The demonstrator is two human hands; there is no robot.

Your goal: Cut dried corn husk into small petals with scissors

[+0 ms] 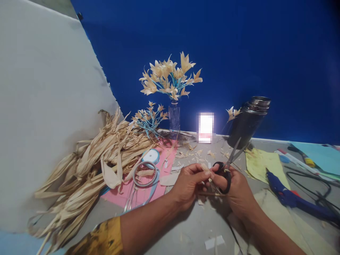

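Observation:
My left hand pinches a small pale piece of dried husk between thumb and fingers. Close against it, my right hand has its fingers through the handles of black-handled scissors. The blades point up and away from me, slightly apart, and are not touching the husk piece. My right fingertips also meet the husk piece. Below my hands a thin brown strip runs across; which hand bears it I cannot tell. Husk scraps lie scattered on the table beyond my hands.
Dried husks are heaped at left, beside a tape roll and ribbon spool on pink paper. Husk flowers stand in a clear bottle. A dark flask stands behind; a blue glue gun lies right.

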